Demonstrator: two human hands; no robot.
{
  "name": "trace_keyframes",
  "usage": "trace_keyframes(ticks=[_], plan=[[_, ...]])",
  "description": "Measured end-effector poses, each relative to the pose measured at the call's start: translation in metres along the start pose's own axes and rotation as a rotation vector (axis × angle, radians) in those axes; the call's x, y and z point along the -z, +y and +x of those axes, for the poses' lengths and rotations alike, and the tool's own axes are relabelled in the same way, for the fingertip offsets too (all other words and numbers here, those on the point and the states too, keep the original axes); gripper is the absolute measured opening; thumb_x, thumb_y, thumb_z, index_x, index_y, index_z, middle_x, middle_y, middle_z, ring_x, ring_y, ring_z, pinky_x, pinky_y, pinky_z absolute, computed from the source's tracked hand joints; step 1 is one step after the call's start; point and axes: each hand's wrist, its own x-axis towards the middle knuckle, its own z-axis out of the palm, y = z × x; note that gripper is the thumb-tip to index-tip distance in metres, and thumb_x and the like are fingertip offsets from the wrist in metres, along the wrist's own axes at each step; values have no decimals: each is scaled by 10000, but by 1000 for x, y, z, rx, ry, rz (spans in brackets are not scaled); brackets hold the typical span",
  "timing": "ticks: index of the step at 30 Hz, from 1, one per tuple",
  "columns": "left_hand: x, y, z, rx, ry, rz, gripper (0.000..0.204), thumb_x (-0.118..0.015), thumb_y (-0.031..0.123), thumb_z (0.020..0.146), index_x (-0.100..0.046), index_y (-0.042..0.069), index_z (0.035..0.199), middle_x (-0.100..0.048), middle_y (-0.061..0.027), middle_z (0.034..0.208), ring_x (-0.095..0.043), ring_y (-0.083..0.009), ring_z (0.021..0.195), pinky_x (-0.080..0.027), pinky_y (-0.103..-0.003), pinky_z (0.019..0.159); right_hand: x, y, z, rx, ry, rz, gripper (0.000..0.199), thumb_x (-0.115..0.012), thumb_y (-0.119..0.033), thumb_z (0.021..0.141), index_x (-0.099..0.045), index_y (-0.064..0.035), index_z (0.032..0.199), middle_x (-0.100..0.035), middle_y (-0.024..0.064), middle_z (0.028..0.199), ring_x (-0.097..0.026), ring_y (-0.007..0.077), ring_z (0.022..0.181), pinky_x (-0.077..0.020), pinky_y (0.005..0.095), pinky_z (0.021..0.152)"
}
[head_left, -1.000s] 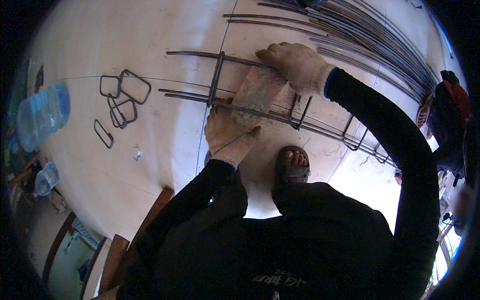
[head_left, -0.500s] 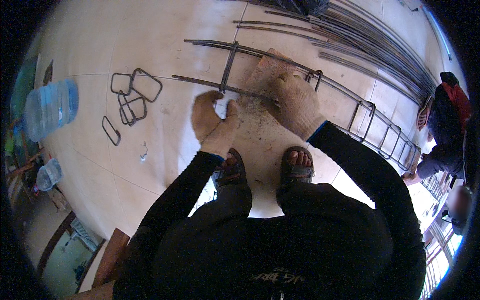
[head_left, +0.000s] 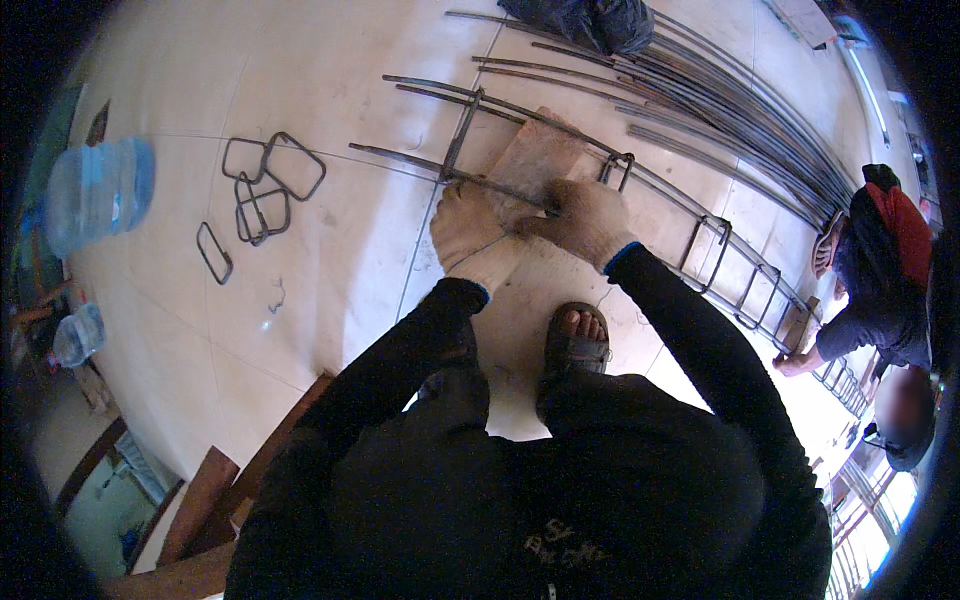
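A long cage of steel rebar (head_left: 668,182) with bent stirrups (head_left: 461,135) runs from the upper middle toward the right. Its near end rests by a reddish-brown block (head_left: 535,150). My left hand (head_left: 470,238), in a beige knit glove, is closed just below the end stirrup, against the lower bar. A thin dark line, like wire, crosses this glove. My right hand (head_left: 592,222), gloved too, is curled at the lower bar beside the block. Something short and dark shows at its fingers. What either hand holds is hidden.
Several loose stirrups (head_left: 262,190) lie on the tiled floor (head_left: 330,250) at left, near large clear water bottles (head_left: 100,195). Loose rebar (head_left: 720,125) and a black plastic bag (head_left: 610,25) are beyond the cage. Another person (head_left: 880,260) crouches at its far right end.
My left hand has moved right and closed, from a loosely open curl, coming near the right hand. The right hand has shifted slightly down. The view has tilted somewhat.
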Motion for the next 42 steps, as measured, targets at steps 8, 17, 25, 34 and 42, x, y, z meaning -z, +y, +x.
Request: trace_keyframes(ticks=[8, 17, 25, 34, 42], plan=[[-24, -23, -6, -171, 102, 121, 978, -863, 620, 684, -553, -38, 1338, -570, -269, 1381, -558, -416, 1310, -514, -473, 1084, -26, 15, 6, -2, 49, -20, 538, -734, -656, 851, -772, -120, 839, -744, 139, 794, -740, 362, 778, -579, 472, 699], [-13, 1, -16, -54, 49, 16, 860, -885, 536, 689, -600, -5, 1293, -655, -220, 1253, -593, -378, 1260, -536, -454, 1049, -23, 18, -10, 100, 140, 104, 415, -677, -497, 943, -771, -110, 826, -718, 168, 775, -713, 397, 727, -566, 501, 681], [-21, 8, -27, 90, 6, -49, 817, -890, 503, 695, -614, 7, 1283, -674, -177, 1221, -605, -378, 1203, -542, -465, 1020, -38, 21, -3, 150, 187, 105, 370, -636, -429, 991, -777, -109, 867, -727, 172, 799, -718, 411, 749, -570, 510, 683], [10, -1, -27, -16, -24, -37, 800, -887, 484, 704, -615, 2, 1281, -657, -180, 1261, -613, -389, 1178, -536, -471, 1024, -30, 18, -12, 146, 104, 115, 436, -620, -483, 992, -767, -99, 847, -721, 185, 785, -723, 415, 750, -568, 529, 685], [-32, -2, -65, 36, 19, -341, 670, -871, 327, 795, -596, 10, 1317, -670, -199, 1272, -614, -413, 1233, -530, -458, 1030, -51, 19, -5, 89, 143, 73, 500, -623, -527, 981, -781, -74, 840, -723, 193, 797, -728, 407, 744, -571, 527, 673]])
